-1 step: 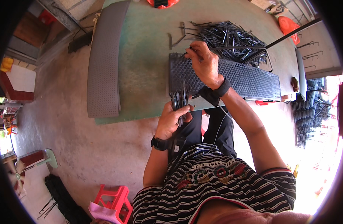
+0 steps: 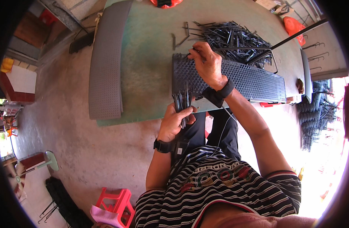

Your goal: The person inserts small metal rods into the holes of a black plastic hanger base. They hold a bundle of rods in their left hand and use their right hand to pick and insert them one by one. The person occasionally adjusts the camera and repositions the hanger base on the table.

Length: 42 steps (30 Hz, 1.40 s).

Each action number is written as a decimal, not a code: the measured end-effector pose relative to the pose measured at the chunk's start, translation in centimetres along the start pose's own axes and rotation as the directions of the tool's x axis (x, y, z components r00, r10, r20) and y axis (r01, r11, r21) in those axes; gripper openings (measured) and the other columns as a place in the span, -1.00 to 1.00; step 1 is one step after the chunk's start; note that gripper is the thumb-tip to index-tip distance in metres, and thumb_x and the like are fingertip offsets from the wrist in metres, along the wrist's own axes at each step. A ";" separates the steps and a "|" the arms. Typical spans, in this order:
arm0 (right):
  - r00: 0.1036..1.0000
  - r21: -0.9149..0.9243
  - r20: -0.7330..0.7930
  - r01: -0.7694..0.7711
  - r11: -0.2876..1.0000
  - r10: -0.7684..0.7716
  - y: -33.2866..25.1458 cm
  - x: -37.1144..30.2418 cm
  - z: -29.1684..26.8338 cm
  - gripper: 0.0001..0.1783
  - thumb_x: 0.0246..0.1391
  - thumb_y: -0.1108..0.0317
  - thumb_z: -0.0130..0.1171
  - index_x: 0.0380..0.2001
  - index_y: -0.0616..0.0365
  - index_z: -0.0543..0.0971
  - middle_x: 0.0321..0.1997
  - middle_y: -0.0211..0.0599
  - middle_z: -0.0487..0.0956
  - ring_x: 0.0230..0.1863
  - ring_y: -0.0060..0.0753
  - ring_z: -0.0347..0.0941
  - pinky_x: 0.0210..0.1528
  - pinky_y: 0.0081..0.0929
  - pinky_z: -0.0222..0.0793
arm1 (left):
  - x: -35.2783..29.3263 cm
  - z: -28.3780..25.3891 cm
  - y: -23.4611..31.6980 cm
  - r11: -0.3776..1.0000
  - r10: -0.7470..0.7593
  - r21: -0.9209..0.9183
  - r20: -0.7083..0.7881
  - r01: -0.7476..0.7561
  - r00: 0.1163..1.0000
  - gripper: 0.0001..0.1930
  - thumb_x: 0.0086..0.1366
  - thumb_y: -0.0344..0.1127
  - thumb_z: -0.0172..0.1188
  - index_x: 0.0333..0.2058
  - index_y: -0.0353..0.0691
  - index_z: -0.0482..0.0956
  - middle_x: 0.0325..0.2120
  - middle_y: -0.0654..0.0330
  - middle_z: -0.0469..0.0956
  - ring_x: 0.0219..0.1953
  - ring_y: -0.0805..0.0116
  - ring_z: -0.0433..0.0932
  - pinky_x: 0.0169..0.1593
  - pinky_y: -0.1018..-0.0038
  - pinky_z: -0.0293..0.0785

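Note:
My left hand (image 2: 176, 121) is closed round a bundle of thin, shiny black strips (image 2: 182, 103), at the near left corner of a dark perforated panel (image 2: 250, 81). My right hand (image 2: 208, 62) reaches over the panel's far left edge. Its thumb and forefinger are pinched together, with a small dark piece, perhaps the end of a strip, partly showing at the fingertips. Just beyond the panel lies a loose heap of similar black strips (image 2: 235, 40) on the green tabletop (image 2: 147, 72). A few single strips lie left of the heap.
A long grey dotted sheet (image 2: 108, 60) covers the table's left end. A black metal rod frame (image 2: 292, 36) slants over the heap from the right. Orange-red bags (image 2: 293, 26) sit by the far edge. A pink stool (image 2: 115, 205) and a fan (image 2: 52, 161) stand at lower left.

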State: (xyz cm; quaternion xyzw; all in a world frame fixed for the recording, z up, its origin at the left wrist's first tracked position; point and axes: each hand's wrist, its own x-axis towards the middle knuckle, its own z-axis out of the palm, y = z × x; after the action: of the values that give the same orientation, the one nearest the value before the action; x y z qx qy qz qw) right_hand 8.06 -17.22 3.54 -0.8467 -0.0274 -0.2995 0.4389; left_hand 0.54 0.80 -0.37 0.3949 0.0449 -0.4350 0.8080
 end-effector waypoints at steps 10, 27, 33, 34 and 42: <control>0.942 -0.387 0.293 0.271 0.882 -0.161 1.1 1.1 0.5 -0.91 -0.08 0.45 0.16 -0.44 0.20 0.51 -0.49 -0.14 0.49 -0.49 -0.05 0.45 -0.48 -0.30 0.34 | -0.2 -0.6 0.4 1.000 0.010 -0.002 -0.030 -0.010 0.999 -0.62 0.15 -0.47 0.13 -0.02 -0.34 0.40 -0.46 0.15 0.54 -0.62 0.41 0.49 -0.62 0.57 0.37; 0.664 0.150 0.746 -0.091 0.985 -0.052 -1.9 -1.6 -4.5 -0.85 -0.14 0.50 0.21 -0.41 0.25 0.54 -0.45 -0.26 0.50 -0.42 -0.35 0.47 -0.39 -0.47 0.36 | -0.4 0.0 0.5 0.992 -0.015 -0.127 0.053 0.022 0.998 -0.62 0.18 -0.35 0.15 -0.02 -0.32 0.38 -0.36 0.07 0.53 -0.54 0.34 0.54 -0.55 0.53 0.46; 0.655 0.177 0.746 -0.369 0.912 0.120 -1.7 -2.6 -4.7 -0.90 -0.04 0.57 0.13 -0.37 0.30 0.51 -0.45 -0.34 0.52 -0.40 -0.58 0.45 -0.35 -0.61 0.36 | -0.2 0.0 0.3 0.993 0.019 -0.114 0.036 -0.015 0.999 -0.67 0.22 -0.29 0.13 -0.07 -0.28 0.42 -0.33 0.09 0.52 -0.45 0.33 0.55 -0.46 0.48 0.51; 0.648 0.173 0.750 -0.379 0.909 0.128 -1.3 -3.0 -4.5 -0.89 -0.02 0.58 0.12 -0.35 0.31 0.50 -0.45 -0.35 0.52 -0.41 -0.60 0.45 -0.35 -0.63 0.36 | 0.0 0.0 0.4 0.987 -0.003 -0.159 0.031 0.008 1.000 -0.69 0.22 -0.29 0.12 -0.08 -0.27 0.42 -0.32 0.11 0.52 -0.44 0.33 0.55 -0.46 0.47 0.51; 0.602 0.236 0.728 -0.669 0.705 0.328 0.1 -4.7 -2.7 -0.87 0.04 0.53 0.09 -0.30 0.31 0.48 -0.47 -0.36 0.54 -0.43 -0.63 0.46 -0.37 -0.67 0.40 | 1.5 0.5 -0.5 0.972 0.018 -0.231 -0.111 -0.043 0.994 -0.79 0.20 -0.34 0.14 -0.18 -0.21 0.49 -0.36 0.21 0.55 -0.45 0.36 0.54 -0.47 0.50 0.49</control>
State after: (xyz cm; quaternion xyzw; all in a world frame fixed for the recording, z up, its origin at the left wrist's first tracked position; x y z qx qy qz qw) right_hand 2.95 -18.31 2.18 -0.7260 -0.0020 0.1636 0.6679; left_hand 0.96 -0.64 -0.92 0.3209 0.1333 -0.3922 0.8517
